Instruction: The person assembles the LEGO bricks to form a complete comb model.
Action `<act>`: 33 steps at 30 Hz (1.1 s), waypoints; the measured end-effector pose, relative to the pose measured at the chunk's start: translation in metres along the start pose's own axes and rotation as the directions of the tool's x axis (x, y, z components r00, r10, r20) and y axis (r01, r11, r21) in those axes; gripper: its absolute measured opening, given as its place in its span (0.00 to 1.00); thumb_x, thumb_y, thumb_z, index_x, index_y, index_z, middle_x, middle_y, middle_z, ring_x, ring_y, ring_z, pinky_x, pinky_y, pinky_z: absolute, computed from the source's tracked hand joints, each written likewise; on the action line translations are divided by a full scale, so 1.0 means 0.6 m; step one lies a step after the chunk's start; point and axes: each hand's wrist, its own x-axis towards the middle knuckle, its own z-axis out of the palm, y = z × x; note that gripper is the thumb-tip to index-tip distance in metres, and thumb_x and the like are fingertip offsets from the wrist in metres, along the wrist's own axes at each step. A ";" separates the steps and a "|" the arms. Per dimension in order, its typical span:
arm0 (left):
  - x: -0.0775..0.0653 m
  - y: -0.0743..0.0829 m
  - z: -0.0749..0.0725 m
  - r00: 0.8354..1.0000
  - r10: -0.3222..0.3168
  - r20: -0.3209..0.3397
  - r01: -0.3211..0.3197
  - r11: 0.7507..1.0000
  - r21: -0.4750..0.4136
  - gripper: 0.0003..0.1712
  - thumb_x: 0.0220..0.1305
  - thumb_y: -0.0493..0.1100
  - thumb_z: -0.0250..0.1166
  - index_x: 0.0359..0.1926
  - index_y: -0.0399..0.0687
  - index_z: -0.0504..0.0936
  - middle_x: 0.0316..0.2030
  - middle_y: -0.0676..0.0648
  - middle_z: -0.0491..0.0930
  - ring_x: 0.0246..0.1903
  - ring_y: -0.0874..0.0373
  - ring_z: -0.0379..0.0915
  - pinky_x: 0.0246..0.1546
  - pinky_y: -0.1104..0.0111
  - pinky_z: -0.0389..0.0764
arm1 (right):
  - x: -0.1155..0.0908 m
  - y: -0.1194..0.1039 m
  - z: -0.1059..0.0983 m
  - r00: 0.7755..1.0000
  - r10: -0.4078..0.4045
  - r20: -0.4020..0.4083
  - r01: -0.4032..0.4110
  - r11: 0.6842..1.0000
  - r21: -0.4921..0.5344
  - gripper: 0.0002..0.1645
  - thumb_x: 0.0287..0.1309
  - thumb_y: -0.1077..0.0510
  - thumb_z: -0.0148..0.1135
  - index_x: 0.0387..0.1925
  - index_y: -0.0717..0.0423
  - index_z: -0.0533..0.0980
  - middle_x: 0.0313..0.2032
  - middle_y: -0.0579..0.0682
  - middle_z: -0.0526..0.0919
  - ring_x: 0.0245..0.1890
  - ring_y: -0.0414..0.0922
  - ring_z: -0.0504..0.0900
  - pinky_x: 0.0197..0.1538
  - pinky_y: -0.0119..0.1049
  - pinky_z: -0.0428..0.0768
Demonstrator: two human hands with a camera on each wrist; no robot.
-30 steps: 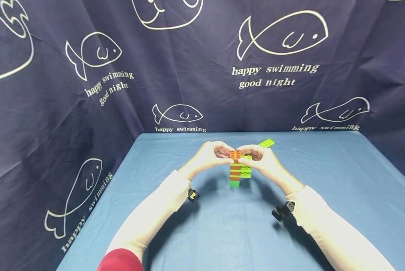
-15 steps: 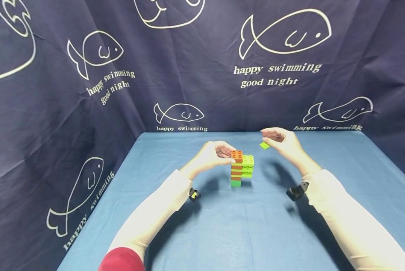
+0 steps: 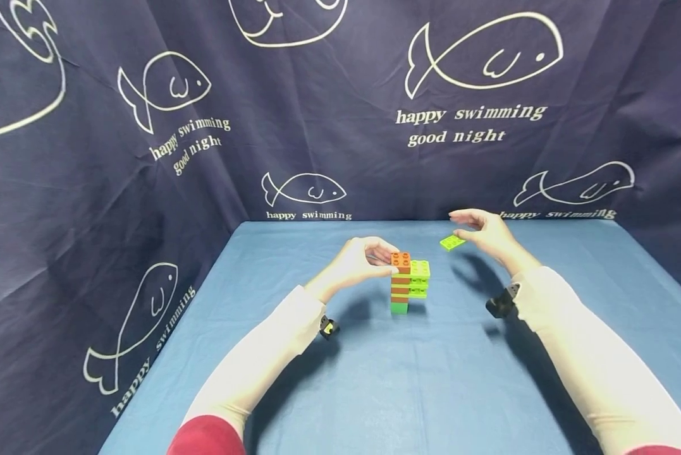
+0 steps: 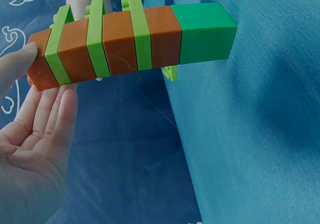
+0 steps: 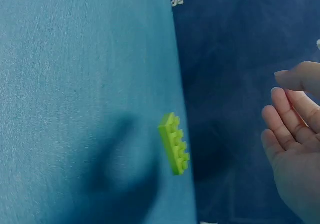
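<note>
A tower of toy building bricks (image 3: 399, 282) stands mid-table, with a green brick (image 4: 207, 33) at its base. Above it, brown-orange bricks alternate with lime plates (image 3: 419, 268) that jut out to the right. My left hand (image 3: 363, 262) pinches the top orange brick (image 4: 42, 66), thumb on the near side and fingers behind. A loose lime studded plate (image 5: 173, 145) lies on the table further back. Over that plate hovers my right hand (image 3: 488, 235), fingers loosely bent; in the right wrist view nothing is between thumb and fingers, and the plate is apart from them.
A blue cloth covers the table (image 3: 431, 379). Behind and to the left hangs a dark navy curtain (image 3: 317, 145) with white fish drawings, close beyond the loose plate. Small black cameras (image 3: 501, 304) hang under both wrists.
My right hand has left the top of the tower and moved right and back to the loose lime plate. My left hand keeps its pinch on the top brick. The view has shifted slightly.
</note>
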 end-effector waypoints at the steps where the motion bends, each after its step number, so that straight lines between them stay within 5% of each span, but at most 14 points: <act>1: -0.001 0.000 -0.002 1.000 -0.001 -0.003 0.001 1.000 0.003 0.20 0.53 0.37 0.73 0.48 0.41 0.82 0.40 0.42 0.84 0.38 0.59 0.82 0.43 0.72 0.84 | 0.004 0.002 0.002 1.000 0.022 0.007 -0.022 1.000 -0.005 0.25 0.57 0.68 0.64 0.57 0.69 0.73 0.46 0.36 0.83 0.49 0.29 0.78 0.57 0.22 0.73; 5: -0.005 0.003 -0.008 1.000 -0.008 -0.019 0.009 1.000 0.028 0.20 0.53 0.38 0.74 0.48 0.42 0.82 0.39 0.43 0.84 0.38 0.60 0.82 0.43 0.73 0.84 | 0.020 0.011 0.009 0.993 0.113 0.045 -0.111 0.993 -0.049 0.29 0.59 0.61 0.66 0.60 0.65 0.71 0.60 0.62 0.76 0.61 0.53 0.74 0.67 0.43 0.70; 8: -0.003 0.004 -0.010 1.000 -0.003 -0.022 0.004 0.998 0.056 0.20 0.53 0.39 0.74 0.48 0.43 0.83 0.39 0.44 0.85 0.37 0.60 0.82 0.43 0.74 0.83 | 0.029 0.021 0.008 0.985 0.163 0.060 -0.158 0.985 -0.068 0.32 0.59 0.57 0.67 0.62 0.66 0.70 0.62 0.65 0.73 0.64 0.60 0.70 0.68 0.51 0.67; 15: 0.005 0.004 -0.007 1.000 0.022 -0.016 -0.020 0.996 0.082 0.20 0.54 0.40 0.73 0.49 0.43 0.82 0.40 0.44 0.85 0.37 0.61 0.82 0.43 0.75 0.83 | 0.046 0.050 -0.007 0.960 0.246 0.131 -0.223 0.960 -0.168 0.39 0.59 0.51 0.67 0.66 0.65 0.66 0.66 0.66 0.66 0.69 0.63 0.61 0.71 0.56 0.60; 23: 0.006 0.000 -0.003 1.000 0.002 0.002 -0.002 1.000 0.027 0.20 0.54 0.38 0.73 0.49 0.41 0.82 0.40 0.41 0.85 0.39 0.58 0.83 0.44 0.74 0.83 | 0.055 0.083 -0.005 0.907 0.358 0.219 -0.332 0.931 -0.149 0.41 0.60 0.54 0.65 0.69 0.64 0.60 0.70 0.67 0.60 0.71 0.65 0.55 0.71 0.59 0.57; 33: -0.002 0.000 0.000 1.000 0.003 -0.003 -0.002 0.999 0.045 0.20 0.55 0.38 0.72 0.50 0.41 0.82 0.41 0.42 0.84 0.39 0.60 0.82 0.44 0.74 0.83 | 0.059 0.099 -0.001 0.892 0.376 0.251 -0.345 0.925 -0.161 0.42 0.60 0.58 0.65 0.70 0.66 0.58 0.70 0.67 0.59 0.72 0.63 0.52 0.73 0.58 0.54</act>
